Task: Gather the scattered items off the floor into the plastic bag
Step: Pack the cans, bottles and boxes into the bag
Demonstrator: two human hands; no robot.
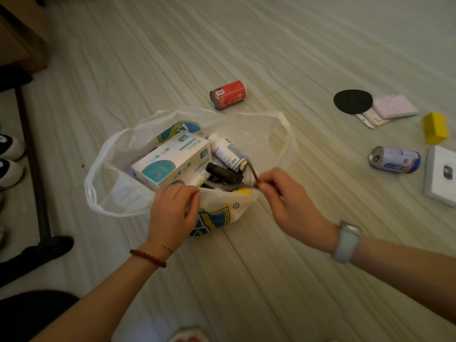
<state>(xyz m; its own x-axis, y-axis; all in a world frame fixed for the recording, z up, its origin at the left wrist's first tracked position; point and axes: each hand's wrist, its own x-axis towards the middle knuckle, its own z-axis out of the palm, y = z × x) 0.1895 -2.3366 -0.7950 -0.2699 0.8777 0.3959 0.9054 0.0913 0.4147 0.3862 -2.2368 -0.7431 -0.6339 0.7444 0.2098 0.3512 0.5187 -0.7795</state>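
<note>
A translucent white plastic bag with blue-and-yellow print (222,213) is seen open on the floor near the centre, its handles spread at 9 and 2 o'clock. Inside it are held a white-and-teal carton (172,161), a white labelled bottle (227,150) and a dark cylindrical object (223,172), all lying on their sides. At 12 o'clock of the bag, a red can (228,94) is laid on its side. Well apart at 3 o'clock, a blue-and-white can (394,160), a yellow block (435,128), a black disc (352,101), a pink pad (394,106) and a white flat box (441,175) are scattered.
</note>
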